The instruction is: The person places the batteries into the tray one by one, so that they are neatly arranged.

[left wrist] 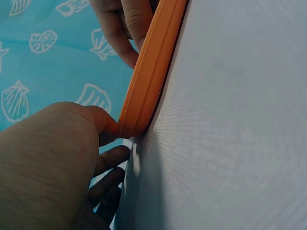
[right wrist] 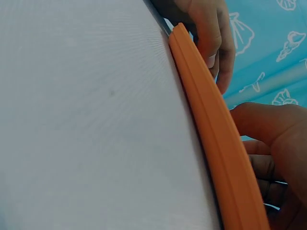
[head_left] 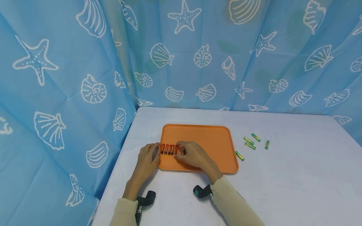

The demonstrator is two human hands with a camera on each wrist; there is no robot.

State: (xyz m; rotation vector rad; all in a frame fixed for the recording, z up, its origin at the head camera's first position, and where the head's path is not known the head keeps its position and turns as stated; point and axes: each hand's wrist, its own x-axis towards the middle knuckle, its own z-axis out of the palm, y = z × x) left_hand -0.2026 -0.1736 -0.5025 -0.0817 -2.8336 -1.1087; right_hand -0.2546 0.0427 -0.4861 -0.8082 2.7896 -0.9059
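Several red and black batteries lie side by side in a row at the left of an orange tray. My right hand is over the tray, with thumb and forefinger at the two ends of the rightmost battery, pinching it. My left hand rests by the tray's left rim, thumb touching the edge and fingers spread loosely. In the left wrist view, the left thumb meets the corner of the tray. The rim hides the batteries from both wrist views.
Several green and yellow batteries lie scattered on the white tablecloth right of the tray; one green battery is close to its right rim. A blue seashell curtain hangs behind and along the left.
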